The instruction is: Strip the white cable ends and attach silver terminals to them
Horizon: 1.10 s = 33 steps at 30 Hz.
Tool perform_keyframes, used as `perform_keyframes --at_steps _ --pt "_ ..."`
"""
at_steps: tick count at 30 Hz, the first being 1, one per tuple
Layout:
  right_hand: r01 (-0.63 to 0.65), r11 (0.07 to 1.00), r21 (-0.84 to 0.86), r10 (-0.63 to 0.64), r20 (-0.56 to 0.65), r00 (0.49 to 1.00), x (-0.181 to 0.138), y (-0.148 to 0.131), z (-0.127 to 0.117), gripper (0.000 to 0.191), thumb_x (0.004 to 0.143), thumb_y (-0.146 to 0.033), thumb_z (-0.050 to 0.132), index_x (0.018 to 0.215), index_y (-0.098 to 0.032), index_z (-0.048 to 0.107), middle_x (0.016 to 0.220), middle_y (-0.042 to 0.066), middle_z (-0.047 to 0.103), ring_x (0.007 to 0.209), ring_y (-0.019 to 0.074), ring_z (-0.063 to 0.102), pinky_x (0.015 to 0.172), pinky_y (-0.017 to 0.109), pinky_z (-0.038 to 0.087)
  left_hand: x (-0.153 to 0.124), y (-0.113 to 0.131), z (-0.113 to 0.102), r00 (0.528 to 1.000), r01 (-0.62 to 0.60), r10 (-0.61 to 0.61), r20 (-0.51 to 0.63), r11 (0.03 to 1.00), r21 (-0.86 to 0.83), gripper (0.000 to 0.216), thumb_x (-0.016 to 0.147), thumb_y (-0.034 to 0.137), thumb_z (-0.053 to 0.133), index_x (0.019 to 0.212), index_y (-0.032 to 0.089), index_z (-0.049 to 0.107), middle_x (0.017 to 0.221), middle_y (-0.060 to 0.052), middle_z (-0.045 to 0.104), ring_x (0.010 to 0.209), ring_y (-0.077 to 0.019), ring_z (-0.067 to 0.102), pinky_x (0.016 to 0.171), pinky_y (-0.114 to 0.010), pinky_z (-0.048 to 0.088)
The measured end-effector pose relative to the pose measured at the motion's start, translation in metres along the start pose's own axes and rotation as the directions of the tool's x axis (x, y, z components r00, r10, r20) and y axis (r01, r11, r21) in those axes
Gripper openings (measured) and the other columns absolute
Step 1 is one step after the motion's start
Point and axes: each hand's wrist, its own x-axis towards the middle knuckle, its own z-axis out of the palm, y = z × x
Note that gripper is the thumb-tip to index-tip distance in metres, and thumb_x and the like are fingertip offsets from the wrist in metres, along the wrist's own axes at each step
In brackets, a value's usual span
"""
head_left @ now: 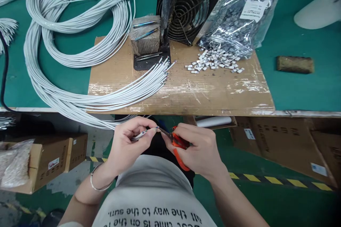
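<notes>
Head view: Just off the worktop's (298,92) front edge, the left hand's (130,140) fingers pinch a white wire (140,136) while the right hand's (199,149) fingers wrap orange-handled scissors (181,160), blades at the wire's tip. A slip so close could nick fingertip or wire.

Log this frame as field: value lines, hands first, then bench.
left hand: pinching white wire
right hand: gripping orange-handled tool, tip close to left hand
bench left: coiled white wires
cardboard: small white pieces beside clear bag
bench centre: black-framed fan; block bearing metal rods
bench right: brown block
</notes>
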Motion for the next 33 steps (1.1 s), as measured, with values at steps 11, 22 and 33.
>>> perform_keyframes --at_steps 11,22,33 --pt "0.016 0.999 -0.032 -0.017 -0.021 1.0 0.0 -0.001 0.0 0.047 0.088 -0.007 0.067 0.067 -0.024 0.029 0.064 -0.007 0.028 0.058 0.01 0.024 0.051 0.027 0.022 -0.003 -0.004 -0.002 1.0 0.013 -0.012 0.01 1.0 -0.009 0.005 0.09 0.018 0.078 0.086 0.019 0.082 0.056 0.005 0.052 0.049 -0.0067 0.034 0.044 -0.019 0.024" --pt "0.014 0.999 -0.039 -0.015 -0.017 1.0 0.001 -0.003 -0.002 0.046 0.088 -0.006 0.065 0.063 -0.024 0.031 0.061 -0.007 0.029 0.057 0.0103 0.024 0.05 0.028 0.021 0.0 -0.007 -0.007 0.996 0.017 -0.006 0.086 0.992 -0.129 0.007 0.098 0.023 0.08 0.094 0.023 0.085 0.075 0.001 0.072 0.056 -0.0063 0.04 0.049 -0.018 0.029" --pt "-0.031 0.999 0.014 0.034 -0.218 0.975 0.001 -0.015 0.027 0.04 0.087 -0.005 0.065 0.06 -0.022 0.04 0.055 -0.007 0.039 0.051 0.0077 0.029 0.046 0.026 0.022 -0.002 -0.005 -0.006 0.997 0.051 -0.037 0.072 0.976 -0.211 0.011 0.098 0.035 0.083 0.098 0.024 0.087 0.081 -0.002 0.076 0.058 -0.0082 0.039 0.051 -0.022 0.029"
